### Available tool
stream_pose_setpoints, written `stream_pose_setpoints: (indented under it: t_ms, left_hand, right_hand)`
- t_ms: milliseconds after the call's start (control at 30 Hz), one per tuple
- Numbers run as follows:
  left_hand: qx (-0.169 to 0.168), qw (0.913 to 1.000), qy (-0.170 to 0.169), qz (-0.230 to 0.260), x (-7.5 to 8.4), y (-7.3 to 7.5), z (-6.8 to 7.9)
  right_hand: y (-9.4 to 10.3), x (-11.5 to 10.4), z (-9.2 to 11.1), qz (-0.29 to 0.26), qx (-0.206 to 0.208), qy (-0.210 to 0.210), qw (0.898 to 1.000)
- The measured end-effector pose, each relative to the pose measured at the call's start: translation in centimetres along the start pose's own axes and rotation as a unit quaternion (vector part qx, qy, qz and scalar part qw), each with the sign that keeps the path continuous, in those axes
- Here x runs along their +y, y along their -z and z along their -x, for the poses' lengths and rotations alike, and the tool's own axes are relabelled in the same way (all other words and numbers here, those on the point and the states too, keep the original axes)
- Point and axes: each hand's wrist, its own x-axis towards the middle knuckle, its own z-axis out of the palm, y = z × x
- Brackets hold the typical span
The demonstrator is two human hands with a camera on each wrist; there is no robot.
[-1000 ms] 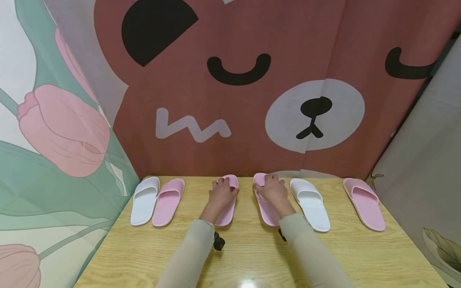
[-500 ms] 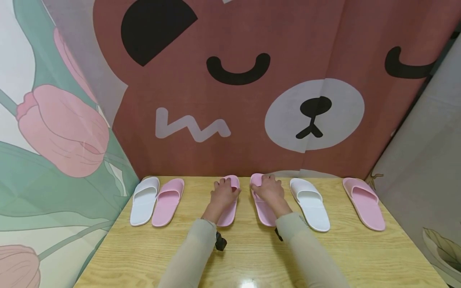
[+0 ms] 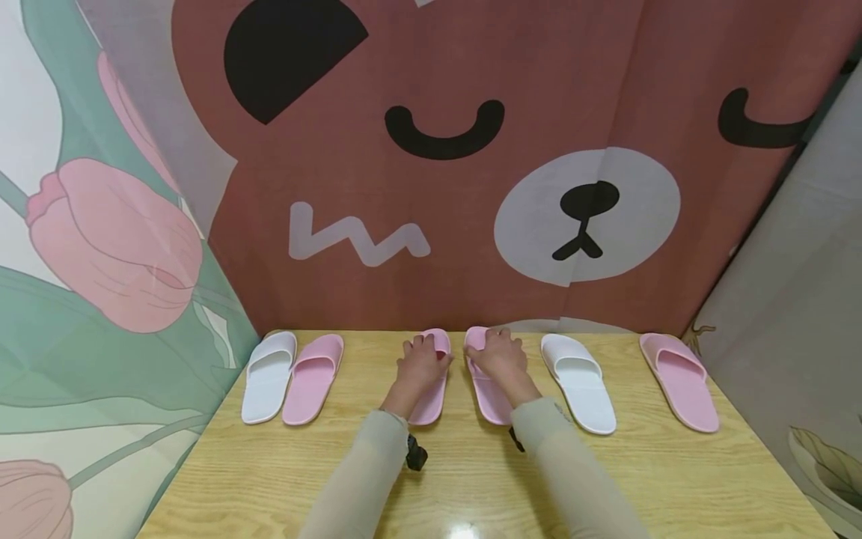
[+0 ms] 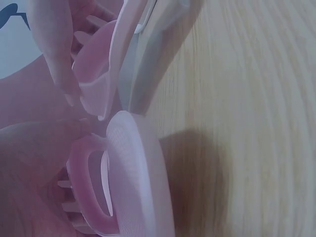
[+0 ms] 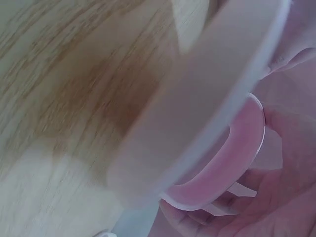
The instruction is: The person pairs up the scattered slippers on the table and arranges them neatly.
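By the far edge of the desk, the left hand, arm outstretched, pinches a pink slipper across its strap; the right hand pinches a second pink slipper likewise, palms partly hiding both.

A small, booth-like nook is seen, though whether it lies within a home, shop or studio cannot be told. Beyond the left hand and the right hand, it is closed off by a bear-print curtain. To the left of the grip it is walled by a tulip-print cloth, to the right by a grey, leaf-printed cloth. Beneath the grip, a wood-grain surface is seen.
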Motion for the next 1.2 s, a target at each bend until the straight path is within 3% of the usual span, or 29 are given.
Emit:
stream_pose_setpoints:
  t_ms: [1200]
  left_hand:
    - [-0.005, 1.0, -0.006, 0.005, 1.3, -0.6, 0.2]
  right_hand:
    - [-1.3, -0.1, -0.7, -0.009, -0.013, -0.014, 1.0]
